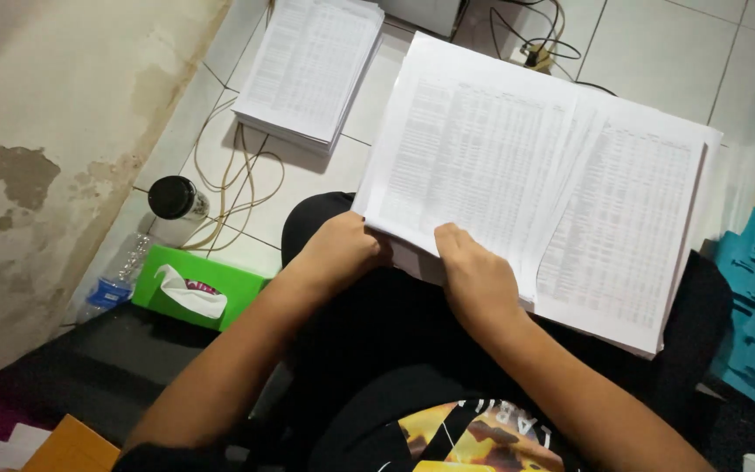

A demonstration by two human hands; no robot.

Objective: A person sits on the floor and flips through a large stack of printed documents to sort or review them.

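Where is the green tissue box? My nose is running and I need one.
In the head view, the green tissue box sits on the floor at the person's left, beside the left forearm, just below a black-lidded cup.

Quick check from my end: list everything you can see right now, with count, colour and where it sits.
paper stack on lap: one, white printed sheets, fanned, centre right
second paper stack: one, white, floor, top centre
tissue box: one, green, floor left
cup: one, dark lid, beside the wall
plastic bottle: one, clear, lying left
cables: several, beige and black, floor
envelope: one, orange, bottom left
left hand: one, gripping stack's near corner
right hand: one, resting on sheets
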